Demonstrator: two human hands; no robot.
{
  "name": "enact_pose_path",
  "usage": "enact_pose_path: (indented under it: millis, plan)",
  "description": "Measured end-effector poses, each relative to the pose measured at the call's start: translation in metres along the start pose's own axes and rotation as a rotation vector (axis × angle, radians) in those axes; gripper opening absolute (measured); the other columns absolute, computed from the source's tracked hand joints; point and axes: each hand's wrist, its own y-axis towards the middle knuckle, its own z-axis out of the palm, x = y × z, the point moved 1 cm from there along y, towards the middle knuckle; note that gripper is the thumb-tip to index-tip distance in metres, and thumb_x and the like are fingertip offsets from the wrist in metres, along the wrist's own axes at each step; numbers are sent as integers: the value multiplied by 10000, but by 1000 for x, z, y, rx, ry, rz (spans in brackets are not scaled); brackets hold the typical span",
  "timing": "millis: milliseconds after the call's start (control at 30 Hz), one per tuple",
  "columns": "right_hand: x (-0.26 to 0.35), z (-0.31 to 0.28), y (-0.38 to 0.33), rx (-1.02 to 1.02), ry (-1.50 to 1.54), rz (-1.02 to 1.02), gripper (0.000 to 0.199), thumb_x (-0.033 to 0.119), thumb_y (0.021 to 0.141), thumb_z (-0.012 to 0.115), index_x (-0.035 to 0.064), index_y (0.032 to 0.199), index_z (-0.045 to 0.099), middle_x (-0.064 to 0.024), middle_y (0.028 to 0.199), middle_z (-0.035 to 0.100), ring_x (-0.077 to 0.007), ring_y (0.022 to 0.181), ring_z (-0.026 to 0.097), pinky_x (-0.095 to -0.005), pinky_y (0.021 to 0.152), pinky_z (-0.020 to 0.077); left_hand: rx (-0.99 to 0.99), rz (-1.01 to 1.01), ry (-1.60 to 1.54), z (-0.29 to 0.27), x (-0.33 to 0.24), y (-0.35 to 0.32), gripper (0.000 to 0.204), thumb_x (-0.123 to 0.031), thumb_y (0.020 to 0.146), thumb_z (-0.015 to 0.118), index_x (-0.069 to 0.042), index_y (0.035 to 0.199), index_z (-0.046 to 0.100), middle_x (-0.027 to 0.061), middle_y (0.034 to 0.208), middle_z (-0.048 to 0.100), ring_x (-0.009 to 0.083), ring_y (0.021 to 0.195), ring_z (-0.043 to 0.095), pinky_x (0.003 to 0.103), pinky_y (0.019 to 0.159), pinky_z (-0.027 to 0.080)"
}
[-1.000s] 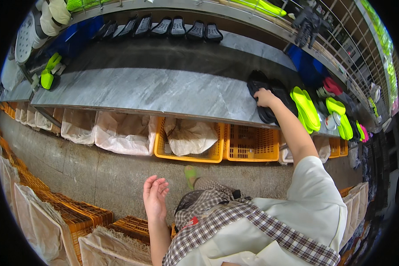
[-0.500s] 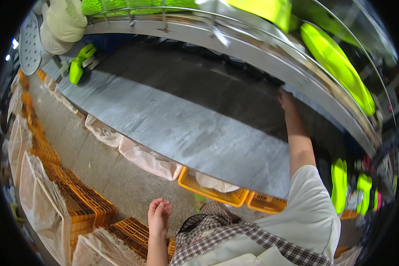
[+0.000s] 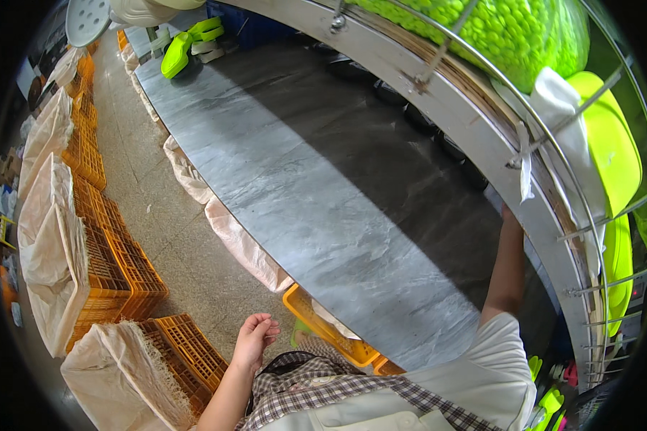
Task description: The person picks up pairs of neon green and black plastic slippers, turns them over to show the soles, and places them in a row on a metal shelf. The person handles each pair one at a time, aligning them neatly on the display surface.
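Note:
My right arm reaches across the grey table (image 3: 316, 215), and my right hand (image 3: 507, 213) is at its far side, mostly hidden under the edge of the raised shelf (image 3: 474, 100). What its fingers do there cannot be seen. Nearby, a row of dark, shoe-like things (image 3: 449, 146) lies in the shadow beneath the shelf. Off the table's near side, my left hand (image 3: 255, 339) hangs in the air with loosely bent fingers, holding nothing. Bright green footwear (image 3: 176, 55) sits at the table's far left end.
A wire rail (image 3: 532, 133) edges the shelf, which carries a clear bag of green pieces (image 3: 514, 43) and green shoe-shaped parts (image 3: 611, 151). Yellow crates (image 3: 111, 251) with pale sacks (image 3: 50, 251) line the floor at left. A yellow basket (image 3: 331, 330) stands below the table edge.
My view has turned to the right, so the table now slants more steeply. My right hand has gone further under the shelf edge. My left hand stays low beside the table, holding nothing.

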Motion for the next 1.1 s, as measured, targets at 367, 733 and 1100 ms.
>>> enact_pose_path:
  millis: [367, 733, 1100]
  plan:
    - [-74, 7, 13, 87, -239, 279, 361, 300, 864, 660, 56, 1115, 572, -142, 1013, 571, -236, 846, 567, -298, 628, 565, -9, 44, -42, 1, -4, 8, 123, -163, 946, 523, -105, 1052, 544, 30, 945, 637, 113, 806, 609, 247, 690, 480]
    - [-55, 44, -48, 19, 251, 167, 280, 190, 880, 615, 20, 1096, 559, -108, 907, 551, -221, 860, 526, -305, 642, 491, -87, 56, -38, -41, -20, 0, 137, -179, 942, 535, -107, 1059, 543, 17, 945, 635, 105, 833, 601, 236, 701, 466]
    - [-24, 22, -491, 544, 22, 463, 423, 166, 865, 632, -31, 1219, 512, -142, 1208, 581, -260, 1063, 590, -366, 885, 519, 450, 424, 260, -68, -105, 18, 448, -234, 923, 590, -82, 1313, 432, 83, 1231, 535, 132, 1035, 548, 260, 783, 468]
